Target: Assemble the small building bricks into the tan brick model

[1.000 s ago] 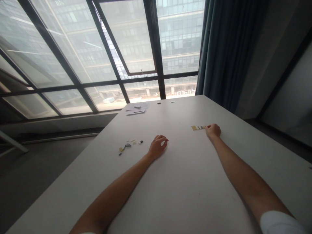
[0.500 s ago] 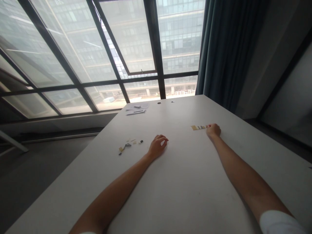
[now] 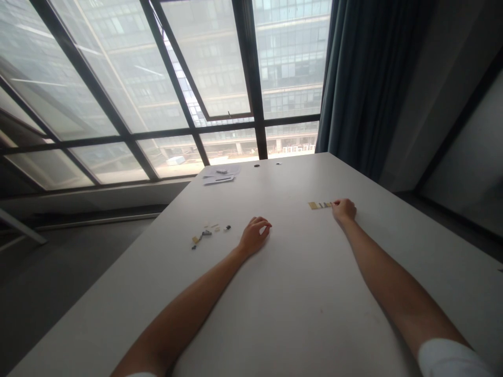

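My right hand (image 3: 345, 210) is at the right end of a row of small flat tan, pale and grey pieces (image 3: 320, 205) lying side by side on the white table (image 3: 291, 293). Its fingers are pinched at the last piece; that piece is mostly hidden and too small to name. My left hand (image 3: 254, 235) rests on the tabletop nearer the middle, loosely curled. A gap shows between its thumb and fingers, with nothing visible in it. Left of it lies a loose scatter of small pieces (image 3: 206, 233), some tan or pale, others dark grey.
Papers (image 3: 220, 179) with a small object on top lie at the table's far left corner. A dark round spot (image 3: 257, 166) and a small pale item (image 3: 279, 164) are near the far edge. Beyond stand tall windows and a dark blue curtain (image 3: 357, 94).
My right hand's fingertips have shifted very slightly at the end of the row. The left hand stays in place.
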Motion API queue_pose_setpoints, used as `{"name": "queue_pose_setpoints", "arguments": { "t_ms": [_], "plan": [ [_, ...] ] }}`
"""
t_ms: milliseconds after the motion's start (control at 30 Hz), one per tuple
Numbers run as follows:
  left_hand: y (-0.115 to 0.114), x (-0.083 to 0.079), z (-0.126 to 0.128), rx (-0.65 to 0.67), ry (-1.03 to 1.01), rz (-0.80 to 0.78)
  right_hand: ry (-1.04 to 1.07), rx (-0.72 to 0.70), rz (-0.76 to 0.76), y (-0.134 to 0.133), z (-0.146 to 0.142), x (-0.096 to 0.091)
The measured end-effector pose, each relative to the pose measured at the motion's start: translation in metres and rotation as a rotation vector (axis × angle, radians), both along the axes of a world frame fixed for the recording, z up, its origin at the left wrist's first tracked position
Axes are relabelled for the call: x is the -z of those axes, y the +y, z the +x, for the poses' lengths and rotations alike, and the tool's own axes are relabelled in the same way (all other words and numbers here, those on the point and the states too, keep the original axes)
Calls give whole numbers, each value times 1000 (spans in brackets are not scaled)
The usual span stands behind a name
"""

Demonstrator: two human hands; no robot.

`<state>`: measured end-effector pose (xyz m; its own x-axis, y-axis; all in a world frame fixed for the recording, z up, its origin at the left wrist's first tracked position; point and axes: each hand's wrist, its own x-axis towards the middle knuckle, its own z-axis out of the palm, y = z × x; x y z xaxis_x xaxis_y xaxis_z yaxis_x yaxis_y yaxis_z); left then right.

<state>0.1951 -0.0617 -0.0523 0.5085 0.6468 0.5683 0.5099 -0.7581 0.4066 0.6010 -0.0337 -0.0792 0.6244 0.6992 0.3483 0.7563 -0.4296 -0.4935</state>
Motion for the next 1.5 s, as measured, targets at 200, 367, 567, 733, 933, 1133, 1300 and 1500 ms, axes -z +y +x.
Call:
{"name": "queue_pose_setpoints", "arguments": {
  "t_ms": [200, 367, 567, 733, 933, 1133, 1300, 1500],
  "plan": [
    [-1, -1, 0, -3, -4, -10, -19, 31, 12, 1, 0, 0],
    [-1, -1, 0, -7, 5, -11, 2, 28, 24, 1, 2, 0],
    [-2, -2, 0, 0, -8, -13, 46, 23, 23, 0, 2, -1],
    [-2, -1, 0, -4, -4, -8, 54, 22, 30, -1, 2, -3],
    [0, 0, 1, -6, -2, -8, 61, 20, 6, -1, 2, -5],
    [0, 1, 1, -2, -1, 0, 93, 27, -20, -1, 0, -7],
    [-1, 0, 1, 9, -7, -10, 100, 18, -31, -1, 1, -8],
    [0, 0, 2, 5, 0, -14, 101, 2, -38, -2, 1, -8]
  ]
}}
